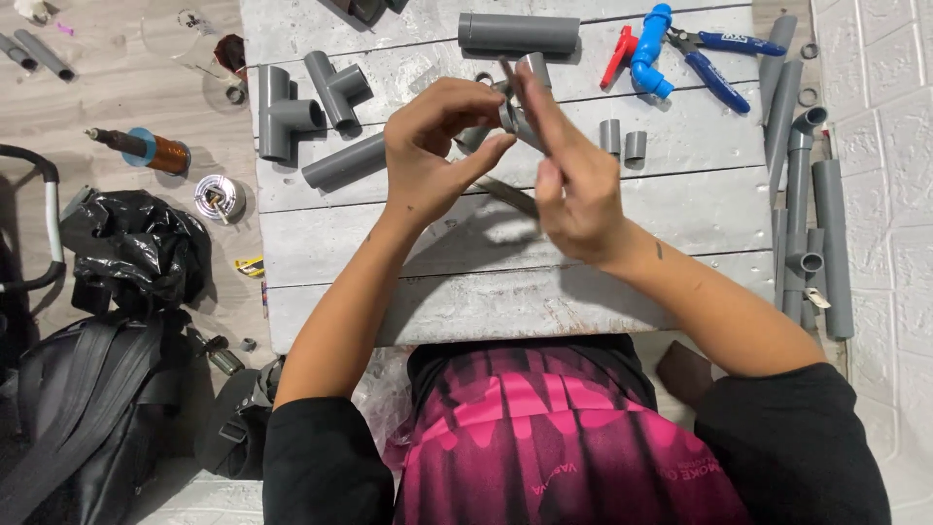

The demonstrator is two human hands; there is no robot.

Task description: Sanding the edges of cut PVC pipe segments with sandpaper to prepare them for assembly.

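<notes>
Mid-assembly, by the look of it. Left hand (432,146) pinching grey pipe fitting (513,115) above white plank board (680,204); right hand (573,175) closed on same fitting. Tee pieces (296,102), short sleeves (622,141) lying loose, unjoined.

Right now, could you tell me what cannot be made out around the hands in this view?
- Head view: the grey pipe fitting is mostly covered by the left hand and right hand; its shape is unclear.
- The thin tool under the hands is partly hidden.
- The pipe at the top edge is cut off.
</notes>
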